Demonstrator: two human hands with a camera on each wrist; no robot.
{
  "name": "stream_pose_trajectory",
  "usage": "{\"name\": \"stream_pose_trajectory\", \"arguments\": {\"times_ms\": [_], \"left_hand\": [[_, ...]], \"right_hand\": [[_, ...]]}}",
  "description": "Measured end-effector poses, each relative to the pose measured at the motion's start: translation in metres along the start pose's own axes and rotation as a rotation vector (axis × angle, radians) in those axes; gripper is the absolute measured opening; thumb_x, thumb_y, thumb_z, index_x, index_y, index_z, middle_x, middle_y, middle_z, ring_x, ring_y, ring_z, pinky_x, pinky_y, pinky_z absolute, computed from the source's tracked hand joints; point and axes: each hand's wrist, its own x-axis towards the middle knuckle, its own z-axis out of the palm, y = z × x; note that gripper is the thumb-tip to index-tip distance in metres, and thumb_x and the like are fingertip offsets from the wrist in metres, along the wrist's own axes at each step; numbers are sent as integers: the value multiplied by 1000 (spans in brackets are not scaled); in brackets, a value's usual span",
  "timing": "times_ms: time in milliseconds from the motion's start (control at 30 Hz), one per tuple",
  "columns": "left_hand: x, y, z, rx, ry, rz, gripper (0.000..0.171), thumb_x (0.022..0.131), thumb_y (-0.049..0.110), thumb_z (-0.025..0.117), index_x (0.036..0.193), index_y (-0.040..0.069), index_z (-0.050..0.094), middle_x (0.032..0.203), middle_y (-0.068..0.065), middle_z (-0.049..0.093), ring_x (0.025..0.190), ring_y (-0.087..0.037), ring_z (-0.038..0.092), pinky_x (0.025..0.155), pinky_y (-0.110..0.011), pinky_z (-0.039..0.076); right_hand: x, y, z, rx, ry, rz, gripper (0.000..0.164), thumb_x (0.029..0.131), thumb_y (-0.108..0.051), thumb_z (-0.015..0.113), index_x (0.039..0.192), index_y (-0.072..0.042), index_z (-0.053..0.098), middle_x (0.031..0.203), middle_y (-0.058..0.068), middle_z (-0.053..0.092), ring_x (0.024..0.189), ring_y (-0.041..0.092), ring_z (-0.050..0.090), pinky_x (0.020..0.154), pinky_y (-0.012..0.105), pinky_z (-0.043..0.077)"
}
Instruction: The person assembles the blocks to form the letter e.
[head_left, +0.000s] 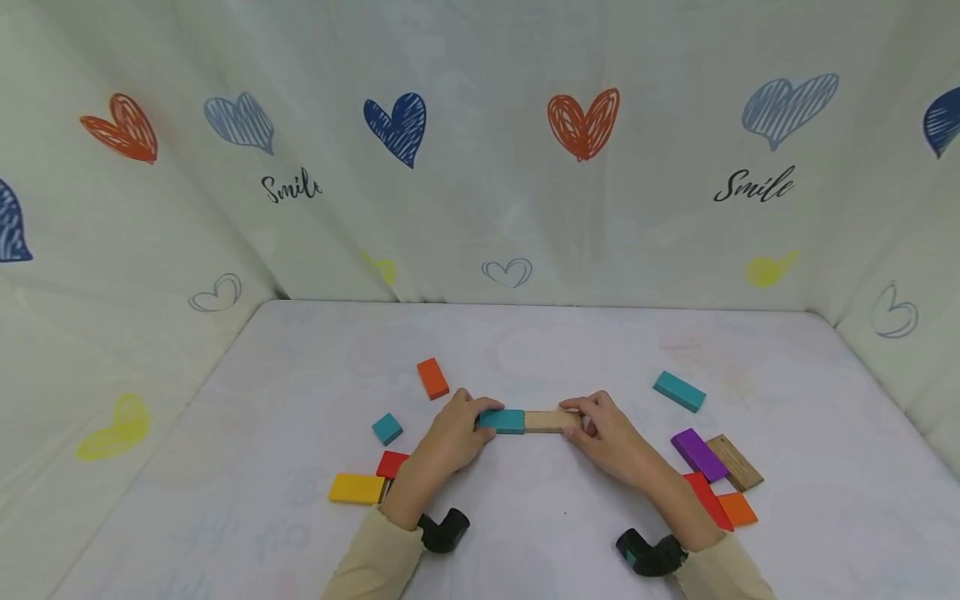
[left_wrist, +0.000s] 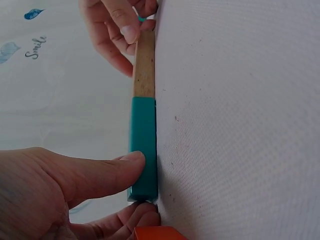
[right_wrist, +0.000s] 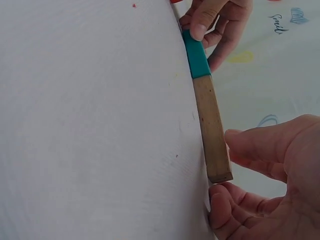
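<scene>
A teal block [head_left: 504, 422] and a plain wooden block [head_left: 546, 422] lie end to end in one straight line on the white table. My left hand [head_left: 453, 435] pinches the outer part of the teal block, its thumb pressed on the near side face in the left wrist view. At the opposite end, my right hand [head_left: 613, 440] holds the wooden block between thumb and index finger. Curled fingers sit close by that block's outer end in the right wrist view. The two blocks meet squarely at their inner ends.
To the left lie an orange block [head_left: 432, 378], a small teal block [head_left: 387, 428], a red block [head_left: 391, 463] and a yellow block [head_left: 356, 488]. On the right are a teal block [head_left: 679, 391], a purple block [head_left: 699, 454], a wooden block [head_left: 737, 463] and several others.
</scene>
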Motion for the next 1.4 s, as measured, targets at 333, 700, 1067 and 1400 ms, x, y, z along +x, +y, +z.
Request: {"name": "stream_pose_trajectory", "arguments": {"times_ms": [333, 700, 1067, 1400], "left_hand": [[-1, 1, 0, 3, 2, 12, 34, 87, 12, 64, 121, 15, 62, 94, -9, 47, 80, -17, 46, 66, -26, 43], [0, 2, -2, 3, -4, -8, 34, 87, 13, 64, 121, 15, 62, 94, -9, 47, 81, -17, 46, 68, -27, 44], [1, 0, -2, -3, -10, 10, 33, 87, 13, 64, 120, 14, 62, 93, -9, 48, 79, -17, 46, 66, -26, 43], [0, -3, -1, -10, -19, 15, 33, 87, 13, 64, 120, 15, 62, 92, -8, 47, 78, -17, 45, 64, -25, 42]], "right_hand": [[-6, 1, -25, -50, 18, -5, 37, 87, -14, 63, 121, -3, 56, 108, 15, 53, 84, 18, 50, 67, 26, 44], [-19, 17, -76, -178, 1, 92, 40, 85, -21, 65, 117, 1, 57, 106, 20, 59, 97, 35, 53, 76, 46, 49], [-27, 44, -106, -222, -154, 216, 46, 83, -26, 67, 115, 5, 55, 100, 19, 57, 89, 30, 53, 73, 46, 49], [-32, 58, -112, -243, -210, 320, 51, 80, -31, 71, 107, 9, 56, 86, 12, 54, 80, 23, 51, 65, 37, 47]]}}
